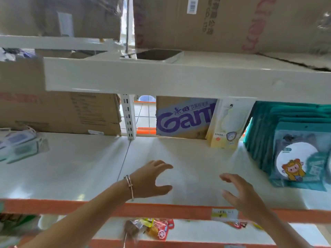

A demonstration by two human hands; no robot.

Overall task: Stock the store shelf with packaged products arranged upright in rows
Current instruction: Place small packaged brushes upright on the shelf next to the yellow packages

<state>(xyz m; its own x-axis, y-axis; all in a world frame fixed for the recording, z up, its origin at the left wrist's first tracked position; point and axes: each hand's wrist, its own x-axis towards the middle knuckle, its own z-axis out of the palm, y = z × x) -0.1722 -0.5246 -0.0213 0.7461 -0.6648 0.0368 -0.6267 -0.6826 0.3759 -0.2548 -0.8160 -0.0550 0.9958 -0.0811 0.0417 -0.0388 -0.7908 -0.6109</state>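
Observation:
Both my hands hover over the white middle shelf (80, 169), empty, fingers spread. My left hand (152, 179), with a bracelet at the wrist, is near the shelf's centre; my right hand (241, 190) is a little to its right. A row of teal packets (293, 151) with a cartoon figure stands upright at the shelf's right end. A single pale yellow packet (227, 124) stands upright behind them, against a printed carton (182, 119). Neither hand touches any packet.
Brown cartons (59, 111) fill the back left of the shelf, and wrapped packets (21, 145) lie flat at the far left. A dark tablet-like slab (154, 55) lies on the upper shelf. Red and yellow snack packets (155, 230) lie on the lower shelf.

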